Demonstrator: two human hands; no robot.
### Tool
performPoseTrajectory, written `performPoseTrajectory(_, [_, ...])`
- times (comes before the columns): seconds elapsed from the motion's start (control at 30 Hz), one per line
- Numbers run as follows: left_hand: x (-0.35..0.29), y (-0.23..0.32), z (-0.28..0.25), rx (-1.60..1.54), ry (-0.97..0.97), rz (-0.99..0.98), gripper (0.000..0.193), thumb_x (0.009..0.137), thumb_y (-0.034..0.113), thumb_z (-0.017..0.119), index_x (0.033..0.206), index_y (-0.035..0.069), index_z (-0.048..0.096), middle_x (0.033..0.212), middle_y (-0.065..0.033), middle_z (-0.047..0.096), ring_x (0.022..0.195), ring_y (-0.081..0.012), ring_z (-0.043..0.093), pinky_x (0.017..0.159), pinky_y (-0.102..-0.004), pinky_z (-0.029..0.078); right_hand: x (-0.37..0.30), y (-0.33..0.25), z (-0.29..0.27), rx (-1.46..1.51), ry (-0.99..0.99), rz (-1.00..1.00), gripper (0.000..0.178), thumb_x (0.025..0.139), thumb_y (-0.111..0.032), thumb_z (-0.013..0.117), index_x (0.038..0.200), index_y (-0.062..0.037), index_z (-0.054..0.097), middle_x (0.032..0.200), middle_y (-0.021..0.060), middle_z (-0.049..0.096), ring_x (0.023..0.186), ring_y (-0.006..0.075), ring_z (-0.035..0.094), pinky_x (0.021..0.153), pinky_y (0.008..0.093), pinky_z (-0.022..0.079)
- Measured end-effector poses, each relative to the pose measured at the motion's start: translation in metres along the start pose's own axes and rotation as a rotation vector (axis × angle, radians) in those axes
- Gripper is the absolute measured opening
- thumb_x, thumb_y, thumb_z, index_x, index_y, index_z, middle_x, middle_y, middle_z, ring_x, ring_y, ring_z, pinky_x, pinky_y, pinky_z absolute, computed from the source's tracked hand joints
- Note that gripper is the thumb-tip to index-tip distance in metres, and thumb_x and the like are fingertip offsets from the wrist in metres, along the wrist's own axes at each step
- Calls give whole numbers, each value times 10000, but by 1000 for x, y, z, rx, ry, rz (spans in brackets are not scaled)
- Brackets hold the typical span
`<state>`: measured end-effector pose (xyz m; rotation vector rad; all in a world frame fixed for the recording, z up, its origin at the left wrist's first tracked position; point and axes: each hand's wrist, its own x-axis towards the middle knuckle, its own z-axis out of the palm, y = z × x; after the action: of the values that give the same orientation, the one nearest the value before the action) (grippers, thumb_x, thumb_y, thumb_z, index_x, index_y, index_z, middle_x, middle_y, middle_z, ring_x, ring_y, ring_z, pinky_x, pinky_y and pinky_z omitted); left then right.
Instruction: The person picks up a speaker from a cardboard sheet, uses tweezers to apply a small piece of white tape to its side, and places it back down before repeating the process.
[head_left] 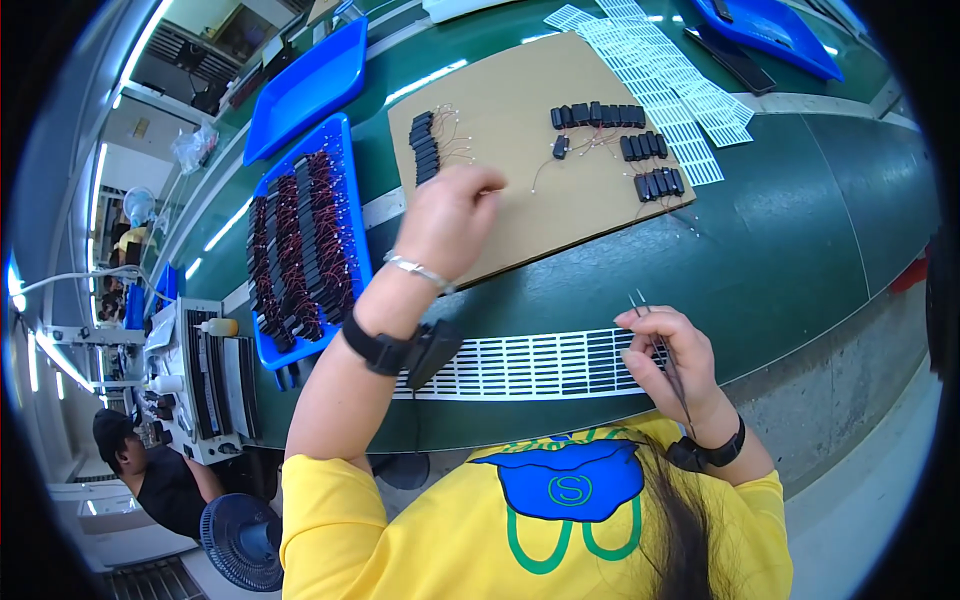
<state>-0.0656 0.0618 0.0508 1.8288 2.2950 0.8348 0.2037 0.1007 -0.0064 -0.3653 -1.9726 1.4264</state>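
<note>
My left hand [452, 222] is over the left part of a brown cardboard sheet [545, 215], its fingers curled in; whatever they may hold is hidden. Just beyond it, a column of small black wired modules [425, 145] lies on the cardboard, thin wires pointing right. Low on the right, my right hand [680, 365] grips a pair of tweezers [672, 372], tips upward. Between my forearms lies a white sheet of narrow slotted strips [520, 367] at the table's near edge. More black modules [598, 115] sit in short rows on the cardboard's right side, with a single one [560, 147] apart.
Left of the cardboard, a blue tray [357, 215] holds dense rows of wired modules. Another blue tray [310, 90] stands behind it. White strip sheets [660, 80], a flat black device [735, 60] and a blue tray [780, 40] lie far right. A person [165, 480] and fan [243, 540] are lower left.
</note>
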Motion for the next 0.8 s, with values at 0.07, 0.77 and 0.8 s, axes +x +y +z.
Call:
performPoseTrajectory(0.07, [20, 11, 20, 33, -40, -13, 148, 745, 113, 575, 858, 30, 621, 832, -143, 620, 762, -297, 593, 699, -349, 473, 0, 0, 2, -22, -3, 15, 233, 751, 23, 572, 966, -3, 486, 994, 134, 556, 639, 70, 490, 581, 194, 417])
performPoseTrajectory(0.77, [-39, 13, 8, -1334, -432, -482, 229, 781, 42, 598, 1000, -8, 554, 786, -53, 598, 657, -118, 587, 620, -231, 492, 0, 1, -1, -63, 8, 12, 210, 742, 21, 591, 934, 1, 508, 873, 125, 578, 656, 96, 511, 567, 201, 418])
performPoseTrajectory(0.8, [-48, 11, 13, -1416, -435, -465, 217, 775, 35, 601, 983, -5, 553, 810, -72, 597, 676, -135, 595, 626, -239, 499, 0, 2, 0, -60, 23, -22, 213, 743, 19, 592, 937, 0, 506, 868, 127, 578, 675, 99, 518, 572, 202, 420])
